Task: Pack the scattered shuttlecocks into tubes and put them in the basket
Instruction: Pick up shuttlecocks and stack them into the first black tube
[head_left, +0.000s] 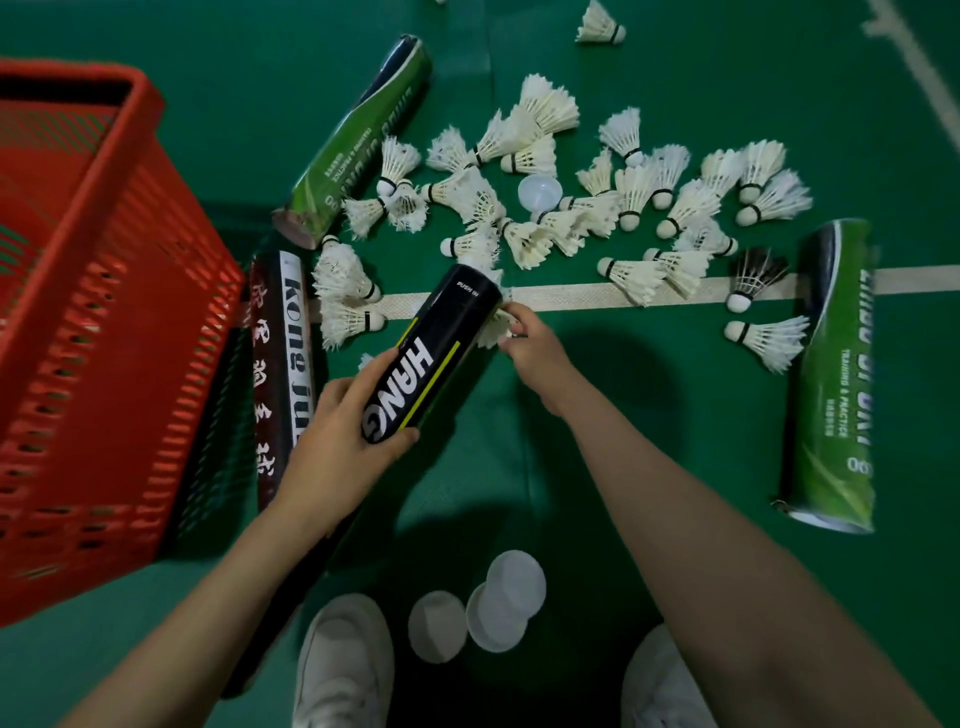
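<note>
My left hand (337, 441) grips the lower end of a black tube (441, 343) with white lettering, tilted with its open mouth pointing away from me. My right hand (530, 345) pinches a white shuttlecock (493, 330) right beside the tube's upper end. Several white shuttlecocks (545, 208) lie scattered on the green floor beyond, plus one dark-feathered shuttlecock (753, 275). A red mesh basket (104, 322) stands at the left.
Two green tubes lie on the floor, one at the back left (358, 140), one at the right (831, 374). A dark tube (283, 374) lies next to the basket. Three white caps (483, 603) rest between my shoes. A clear cap (540, 192) sits among the shuttlecocks.
</note>
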